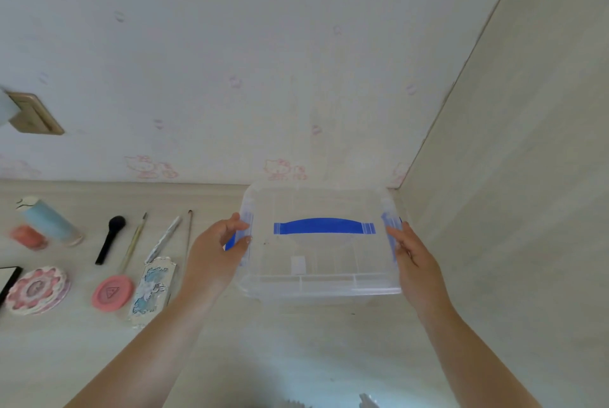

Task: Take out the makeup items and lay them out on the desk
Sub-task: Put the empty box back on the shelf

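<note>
A clear plastic storage box [316,276] with a blue handle [324,226] on its lid stands on the pale desk, near the right wall. My left hand [219,249] grips its left side at the blue latch, and my right hand [417,262] grips its right side. Makeup items lie in rows to the left: a light blue tube [49,221], an orange pot [28,237], a black brush [110,238], two thin brushes [133,243], a slim pen [163,239], a pink round compact [112,292], a flower-shaped compact [38,289] and a patterned flat case [153,289].
A wall with pale pink cartoon print runs behind the desk, and a plain panel [510,177] closes off the right side. A beige wall socket [34,114] sits at the upper left. A black-edged flat item [8,279] pokes in at the left edge.
</note>
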A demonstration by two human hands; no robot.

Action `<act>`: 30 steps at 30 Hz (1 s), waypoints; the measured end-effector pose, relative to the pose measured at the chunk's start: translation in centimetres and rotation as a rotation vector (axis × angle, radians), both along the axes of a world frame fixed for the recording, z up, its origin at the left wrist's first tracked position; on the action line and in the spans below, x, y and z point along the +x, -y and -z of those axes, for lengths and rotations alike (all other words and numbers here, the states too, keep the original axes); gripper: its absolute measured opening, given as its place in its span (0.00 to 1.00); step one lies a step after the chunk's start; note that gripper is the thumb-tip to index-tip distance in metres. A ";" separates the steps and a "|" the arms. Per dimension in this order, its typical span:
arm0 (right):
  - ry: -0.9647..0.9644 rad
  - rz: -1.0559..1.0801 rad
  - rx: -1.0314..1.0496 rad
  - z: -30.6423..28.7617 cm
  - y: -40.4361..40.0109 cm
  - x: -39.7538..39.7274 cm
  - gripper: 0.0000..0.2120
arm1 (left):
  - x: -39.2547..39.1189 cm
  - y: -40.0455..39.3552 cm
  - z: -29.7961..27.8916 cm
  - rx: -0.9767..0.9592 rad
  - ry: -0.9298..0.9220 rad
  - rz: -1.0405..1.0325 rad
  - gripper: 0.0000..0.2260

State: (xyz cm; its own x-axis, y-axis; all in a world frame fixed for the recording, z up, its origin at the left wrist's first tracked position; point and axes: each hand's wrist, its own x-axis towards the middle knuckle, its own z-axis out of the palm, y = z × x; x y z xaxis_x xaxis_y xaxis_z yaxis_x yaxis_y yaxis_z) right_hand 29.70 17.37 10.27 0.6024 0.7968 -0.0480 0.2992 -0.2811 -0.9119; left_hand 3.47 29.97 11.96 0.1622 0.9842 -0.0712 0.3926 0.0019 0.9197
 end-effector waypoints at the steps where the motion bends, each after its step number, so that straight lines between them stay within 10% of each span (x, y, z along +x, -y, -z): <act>1: 0.018 0.000 -0.004 0.2 0.1 0.1 0.18 | 0.0 0.0 0.2 -0.003 -0.002 -0.003 0.12; 5: -0.043 0.027 0.026 0.1 0.3 0.0 0.17 | 0.0 0.1 0.6 -0.030 0.050 -0.062 0.13; 12: -0.441 0.201 -0.172 1.1 -0.1 1.1 0.14 | -1.1 -0.3 1.6 -0.689 0.317 -0.080 0.54; 22: -0.306 0.278 -0.091 0.5 0.0 0.5 0.20 | 0.9 1.0 0.0 -0.249 0.106 -0.094 0.07; 30: -0.223 0.223 -0.078 0.0 0.0 0.4 0.11 | 2.1 2.2 0.7 -0.128 0.084 -0.087 0.05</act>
